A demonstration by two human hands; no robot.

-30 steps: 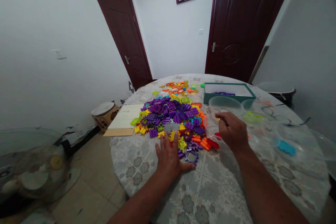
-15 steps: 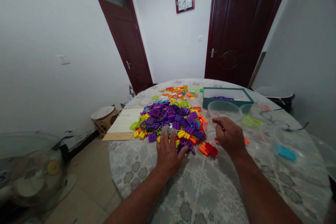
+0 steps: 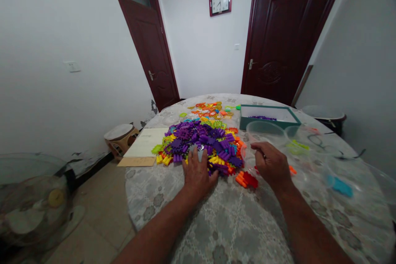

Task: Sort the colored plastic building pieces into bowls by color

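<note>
The heap of plastic pieces [image 3: 198,134] lies on the patterned tablecloth [image 3: 229,227] directly ahead of your left hand [image 3: 199,175], which is the nearer of the two. It looks broader from side to side than front to back, though its pieces point every way and give no single long axis. Your left palm faces down, fingers loosely spread and gripping nothing you can see, their tips at the near edge by a grey piece [image 3: 201,156]. Just right of the heap, an orange piece [image 3: 241,179] and a red piece [image 3: 250,180] lie between your hands. Your right hand [image 3: 272,165] is curled nearly closed beside the clear tub [image 3: 266,132]; whether it holds anything, you cannot tell. Beyond the tub sits the green-sided box [image 3: 243,123], with purple pieces [image 3: 262,118] inside.
</note>
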